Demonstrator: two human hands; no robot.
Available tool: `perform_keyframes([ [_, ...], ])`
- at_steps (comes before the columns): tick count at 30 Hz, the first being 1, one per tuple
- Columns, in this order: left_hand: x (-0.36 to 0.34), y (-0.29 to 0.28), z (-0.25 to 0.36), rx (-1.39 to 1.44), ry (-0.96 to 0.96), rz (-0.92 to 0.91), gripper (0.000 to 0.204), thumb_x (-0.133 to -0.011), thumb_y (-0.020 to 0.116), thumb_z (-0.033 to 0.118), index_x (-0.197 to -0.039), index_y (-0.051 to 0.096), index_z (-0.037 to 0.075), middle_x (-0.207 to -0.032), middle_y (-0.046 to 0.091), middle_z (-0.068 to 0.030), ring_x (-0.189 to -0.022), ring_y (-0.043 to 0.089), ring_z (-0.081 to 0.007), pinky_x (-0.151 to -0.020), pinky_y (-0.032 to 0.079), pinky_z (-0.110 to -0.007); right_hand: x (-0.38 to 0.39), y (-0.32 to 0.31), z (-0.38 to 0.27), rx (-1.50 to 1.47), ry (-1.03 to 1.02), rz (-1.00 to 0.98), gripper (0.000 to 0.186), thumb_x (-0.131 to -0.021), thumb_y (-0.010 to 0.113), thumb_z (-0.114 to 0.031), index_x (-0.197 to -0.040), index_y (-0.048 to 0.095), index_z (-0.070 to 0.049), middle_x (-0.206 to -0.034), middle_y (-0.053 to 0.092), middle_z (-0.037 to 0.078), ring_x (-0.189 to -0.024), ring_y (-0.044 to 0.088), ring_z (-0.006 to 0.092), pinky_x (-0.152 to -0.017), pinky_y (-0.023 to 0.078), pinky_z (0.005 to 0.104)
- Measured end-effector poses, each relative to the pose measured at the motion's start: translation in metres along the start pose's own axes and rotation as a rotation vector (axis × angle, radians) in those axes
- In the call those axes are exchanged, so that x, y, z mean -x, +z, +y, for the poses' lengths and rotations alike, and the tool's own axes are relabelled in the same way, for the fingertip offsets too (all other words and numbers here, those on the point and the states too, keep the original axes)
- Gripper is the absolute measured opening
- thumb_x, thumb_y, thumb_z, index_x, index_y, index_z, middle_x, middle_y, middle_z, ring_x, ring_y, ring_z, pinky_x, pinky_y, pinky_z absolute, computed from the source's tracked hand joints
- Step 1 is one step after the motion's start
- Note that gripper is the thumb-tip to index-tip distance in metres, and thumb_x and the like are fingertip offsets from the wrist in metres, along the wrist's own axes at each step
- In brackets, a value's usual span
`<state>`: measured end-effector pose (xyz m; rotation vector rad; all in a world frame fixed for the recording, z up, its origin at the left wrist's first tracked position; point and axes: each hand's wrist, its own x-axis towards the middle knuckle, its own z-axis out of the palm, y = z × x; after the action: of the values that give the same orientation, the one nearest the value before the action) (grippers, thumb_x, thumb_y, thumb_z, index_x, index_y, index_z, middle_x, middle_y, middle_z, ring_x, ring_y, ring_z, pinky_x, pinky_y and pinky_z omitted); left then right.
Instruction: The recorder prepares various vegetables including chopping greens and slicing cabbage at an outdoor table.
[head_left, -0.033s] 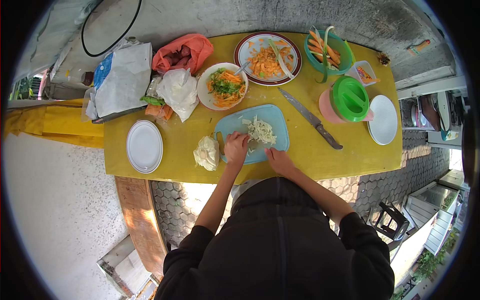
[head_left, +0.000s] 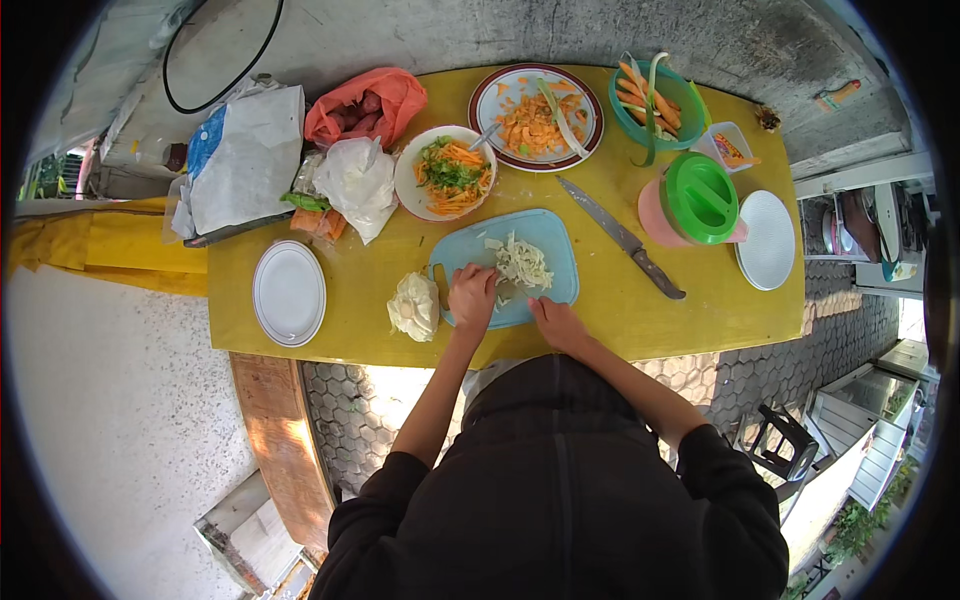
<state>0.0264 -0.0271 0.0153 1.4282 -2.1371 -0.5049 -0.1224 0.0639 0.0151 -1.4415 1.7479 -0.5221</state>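
Observation:
A light blue cutting board (head_left: 455,240) lies near the middle of the table, with pale shredded vegetable (head_left: 522,262), possibly cabbage, on it. My left hand (head_left: 472,293) is over the board's left half, fingers bent and pinched at the edge of the shreds; what they grip is unclear. My right hand (head_left: 553,318) is closed at the board's lower right, beside small shreds, its contents hidden. A pale leafy head (head_left: 411,305) sits left of the board. A large knife (head_left: 625,240) lies on the table right of the board, out of both hands.
The yellow table (head_left: 735,320) holds a carrot-and-greens bowl (head_left: 445,176), a plate of peelings (head_left: 535,124), a teal carrot bowl (head_left: 658,105), a plastic tub (head_left: 722,147), a green-lidded pitcher (head_left: 698,198), plates (head_left: 288,292), a red bag (head_left: 365,105) and white bags (head_left: 350,185). A concrete wall (head_left: 520,30) runs behind.

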Motion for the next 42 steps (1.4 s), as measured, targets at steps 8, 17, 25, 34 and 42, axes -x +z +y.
perform_keyframes([
  [8, 0.001, 0.001, 0.002, -0.002, -0.013, 0.003, 0.004, -0.07, 0.065, 0.012, -0.072, 0.064, 0.008, -0.072, 0.056, -0.0038, -0.069, 0.054, -0.0259, -0.059, 0.045, -0.036, -0.004, -0.005, -0.01, 0.03, 0.161, -0.131, 0.045, -0.092, 0.03, -0.04, -0.086, 0.051, -0.001, -0.074, 0.057, 0.028, -0.072, 0.055, 0.0462, -0.064, 0.043, 0.0537],
  [17, 0.002, 0.002, 0.001, 0.034, -0.012, 0.014, 0.003, -0.071, 0.064, 0.01, -0.072, 0.063, 0.007, -0.074, 0.055, -0.0049, -0.07, 0.053, -0.0263, -0.06, 0.045, -0.037, -0.006, -0.005, -0.002, 0.025, 0.233, -0.078, 0.048, -0.092, 0.027, -0.042, -0.086, 0.053, -0.002, -0.078, 0.057, 0.028, -0.076, 0.055, 0.0461, -0.069, 0.042, 0.0539],
  [25, 0.003, 0.004, -0.002, 0.017, -0.013, 0.022, 0.002, -0.071, 0.062, 0.01, -0.072, 0.063, 0.008, -0.074, 0.055, -0.005, -0.071, 0.053, -0.027, -0.06, 0.046, -0.037, -0.007, -0.004, -0.015, 0.058, 0.211, -0.128, 0.049, -0.092, 0.028, -0.043, -0.087, 0.054, -0.002, -0.08, 0.058, 0.027, -0.077, 0.055, 0.0457, -0.068, 0.043, 0.0537],
  [34, 0.008, 0.004, 0.002, -0.033, 0.016, 0.056, 0.003, -0.07, 0.064, 0.009, -0.073, 0.064, 0.007, -0.073, 0.057, -0.0063, -0.072, 0.054, -0.0266, -0.061, 0.045, -0.036, -0.002, -0.003, 0.002, -0.011, 0.184, -0.083, 0.048, -0.092, 0.029, -0.042, -0.087, 0.054, -0.001, -0.079, 0.057, 0.028, -0.076, 0.055, 0.0463, -0.068, 0.043, 0.0534],
  [42, 0.007, 0.006, -0.006, 0.033, -0.079, 0.051, 0.005, -0.068, 0.066, 0.01, -0.072, 0.065, 0.006, -0.071, 0.06, -0.0081, -0.074, 0.053, -0.0262, -0.063, 0.045, -0.035, -0.004, -0.007, -0.018, 0.022, 0.134, -0.112, 0.047, -0.092, 0.029, -0.04, -0.085, 0.053, 0.0, -0.076, 0.057, 0.028, -0.074, 0.054, 0.0463, -0.067, 0.042, 0.053],
])
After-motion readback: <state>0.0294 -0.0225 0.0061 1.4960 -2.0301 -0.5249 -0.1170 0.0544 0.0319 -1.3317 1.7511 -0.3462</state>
